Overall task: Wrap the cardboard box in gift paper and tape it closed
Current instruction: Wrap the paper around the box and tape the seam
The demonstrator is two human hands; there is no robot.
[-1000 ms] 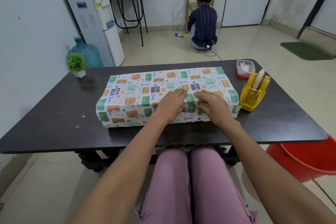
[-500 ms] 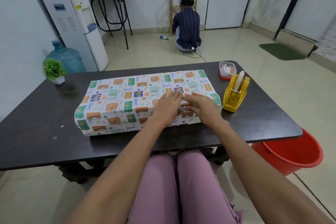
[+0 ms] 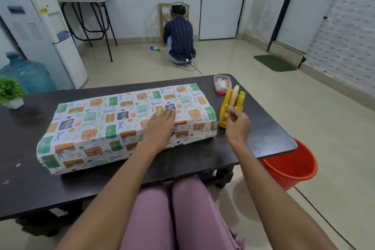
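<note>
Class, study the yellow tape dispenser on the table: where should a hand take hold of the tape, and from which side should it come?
Pinch the loose tape end at the cutter on the tape dispenser, on its near end, coming from the near side as the right hand does. The roll stands upright and feeds toward the person; the left hand presses the wrapped box.

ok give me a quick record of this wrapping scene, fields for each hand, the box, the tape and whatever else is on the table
left hand: left hand lies flat, pressing the paper on the wrapped box
right hand: right hand pinches the tape end at the yellow tape dispenser
box: covered in patterned gift paper, lying on the dark table
tape: roll sits upright in the dispenser, right of the box
other items: small lidded container at the far edge; potted plant at the far left
beside table: red bucket on the floor
</note>
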